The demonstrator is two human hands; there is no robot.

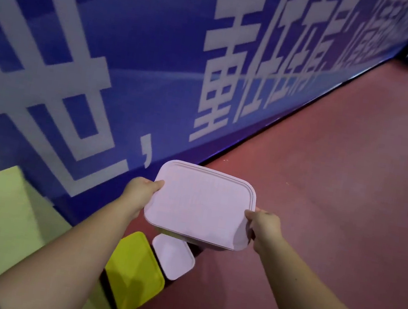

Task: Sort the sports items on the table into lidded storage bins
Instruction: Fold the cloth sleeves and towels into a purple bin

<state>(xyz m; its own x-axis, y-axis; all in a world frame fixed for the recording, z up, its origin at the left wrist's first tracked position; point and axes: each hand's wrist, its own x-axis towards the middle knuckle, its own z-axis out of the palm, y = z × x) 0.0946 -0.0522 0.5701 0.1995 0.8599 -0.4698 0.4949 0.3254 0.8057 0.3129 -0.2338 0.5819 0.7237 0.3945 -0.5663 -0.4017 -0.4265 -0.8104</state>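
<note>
Pink lidded bin (199, 204) hung between both hands: left hand (140, 192) and right hand (263, 225) each pinched an opposite edge; below them sat a yellow bin (134, 273) and small pink bin (173, 257).

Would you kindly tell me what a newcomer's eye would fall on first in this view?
The pink lidded bin at centre draws the eye, gripped at its sides by the left hand and right hand above the red floor. Behind it a blue banner with huge white characters fills the upper left. Below, a yellow-lidded bin and a smaller pink-lidded bin stand side by side.
</note>
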